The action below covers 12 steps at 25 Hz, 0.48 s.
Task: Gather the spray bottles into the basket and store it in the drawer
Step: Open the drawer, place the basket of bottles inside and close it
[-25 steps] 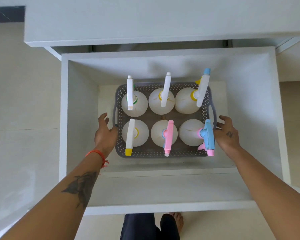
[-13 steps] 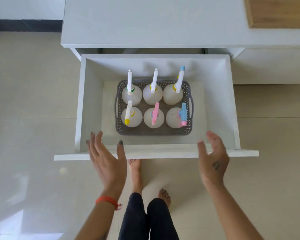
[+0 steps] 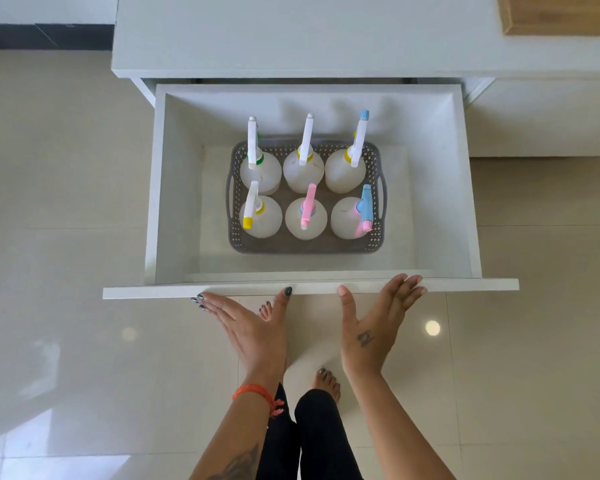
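At about seven o'clock the left hand (image 3: 248,327) is held flat with fingers spread, gripping nothing, its fingertips laid against the front panel of the open white drawer (image 3: 312,288). Toward twelve o'clock the grey basket (image 3: 305,245) is seen resting on the drawer floor, with six spray bottles (image 3: 305,171) stood upright inside it in two rows of three. At about five o'clock the right hand (image 3: 374,323) is likewise spread and empty, its fingertips set on the same front edge.
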Tool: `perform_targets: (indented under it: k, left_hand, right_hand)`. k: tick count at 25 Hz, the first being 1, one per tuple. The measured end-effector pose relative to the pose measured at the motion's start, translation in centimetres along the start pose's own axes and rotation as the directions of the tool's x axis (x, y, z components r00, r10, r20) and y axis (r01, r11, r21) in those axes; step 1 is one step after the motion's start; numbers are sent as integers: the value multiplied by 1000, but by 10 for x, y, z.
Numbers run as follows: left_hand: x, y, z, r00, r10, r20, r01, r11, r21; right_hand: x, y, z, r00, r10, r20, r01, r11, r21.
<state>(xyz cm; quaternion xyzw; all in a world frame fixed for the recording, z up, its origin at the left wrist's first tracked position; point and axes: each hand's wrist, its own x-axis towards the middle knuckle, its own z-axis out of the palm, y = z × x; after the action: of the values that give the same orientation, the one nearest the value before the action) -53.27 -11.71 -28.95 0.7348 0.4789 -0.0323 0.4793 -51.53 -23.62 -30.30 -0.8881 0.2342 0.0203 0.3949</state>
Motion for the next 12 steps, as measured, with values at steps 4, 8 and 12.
perform_targets:
  k: [4, 8, 12]
  left_hand:
    - [19, 18, 8, 1000, 24, 12, -24, 999, -22]
    - [44, 42, 19, 998, 65, -18, -65, 998, -6]
    - [75, 70, 30, 994, 98, -39, -96, 994, 50]
  right_hand:
    - [23, -13, 10, 1000, -7, -7, 7, 1000, 12]
    - [54, -31, 21, 999, -27, -25, 27, 999, 18]
    - [90, -51, 36, 998, -53, -47, 54, 998, 25]
